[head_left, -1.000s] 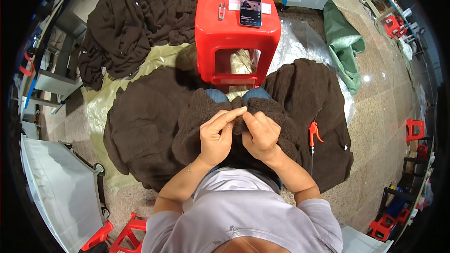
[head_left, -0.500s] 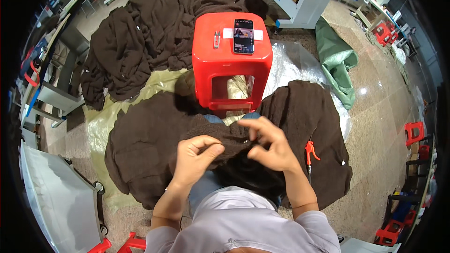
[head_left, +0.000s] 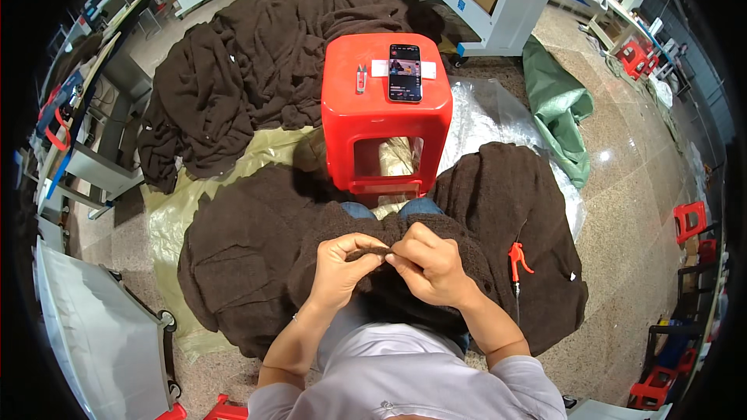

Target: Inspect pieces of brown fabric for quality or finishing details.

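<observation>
A dark brown fleecy garment [head_left: 366, 237] lies across my lap. My left hand [head_left: 342, 264] pinches a fold of it at the top edge. My right hand [head_left: 428, 264] grips the same fold just to the right, thumbs nearly touching. More of the brown fabric spreads over the floor on both sides of my knees.
A red plastic stool [head_left: 387, 109] stands right in front, with a phone [head_left: 405, 71] and small snips [head_left: 360, 78] on top. A big heap of brown garments [head_left: 257, 70] lies beyond it. A red-handled air gun [head_left: 517, 258] rests on fabric at right; a green bag [head_left: 560, 109] farther right.
My hands spread apart half a second ago and have come back together on the fold. The view has tilted slightly, showing more of the floor ahead.
</observation>
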`<state>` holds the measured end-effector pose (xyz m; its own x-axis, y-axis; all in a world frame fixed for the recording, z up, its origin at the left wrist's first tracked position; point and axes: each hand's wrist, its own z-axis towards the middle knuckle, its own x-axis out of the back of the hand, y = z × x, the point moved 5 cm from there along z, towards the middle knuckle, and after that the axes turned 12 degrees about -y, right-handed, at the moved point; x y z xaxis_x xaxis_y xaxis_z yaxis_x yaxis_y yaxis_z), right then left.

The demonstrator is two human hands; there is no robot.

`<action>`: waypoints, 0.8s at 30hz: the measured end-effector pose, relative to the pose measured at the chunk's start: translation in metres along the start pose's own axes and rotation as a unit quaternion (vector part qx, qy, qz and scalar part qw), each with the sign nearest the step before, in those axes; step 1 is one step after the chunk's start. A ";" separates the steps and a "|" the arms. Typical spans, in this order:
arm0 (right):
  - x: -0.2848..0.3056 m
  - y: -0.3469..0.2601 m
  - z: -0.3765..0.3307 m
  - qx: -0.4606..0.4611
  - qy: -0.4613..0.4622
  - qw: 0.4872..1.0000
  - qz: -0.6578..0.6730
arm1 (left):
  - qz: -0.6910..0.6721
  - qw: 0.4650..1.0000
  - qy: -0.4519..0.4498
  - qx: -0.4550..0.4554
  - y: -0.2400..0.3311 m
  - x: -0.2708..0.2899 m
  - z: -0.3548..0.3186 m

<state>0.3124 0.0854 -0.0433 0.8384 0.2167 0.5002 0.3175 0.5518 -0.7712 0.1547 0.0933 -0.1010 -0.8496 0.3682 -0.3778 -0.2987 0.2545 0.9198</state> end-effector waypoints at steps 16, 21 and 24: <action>0.038 0.033 -0.033 -0.116 0.013 0.979 -0.170 | -0.009 0.964 0.178 -0.197 0.022 0.058 -0.007; 0.065 0.050 -0.051 -0.154 0.071 0.983 -0.068 | -0.167 0.974 0.113 -0.104 0.011 0.061 -0.008; 0.072 0.045 -0.053 -0.189 0.172 0.966 -0.030 | -0.218 0.970 0.087 -0.070 0.019 0.041 -0.005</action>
<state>0.4104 0.0833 -0.0622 0.8902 -0.1238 0.4385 0.4553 0.2065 -0.8661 0.1116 0.1089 -0.0988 -0.6863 0.0934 -0.7213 -0.6913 0.2246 0.6868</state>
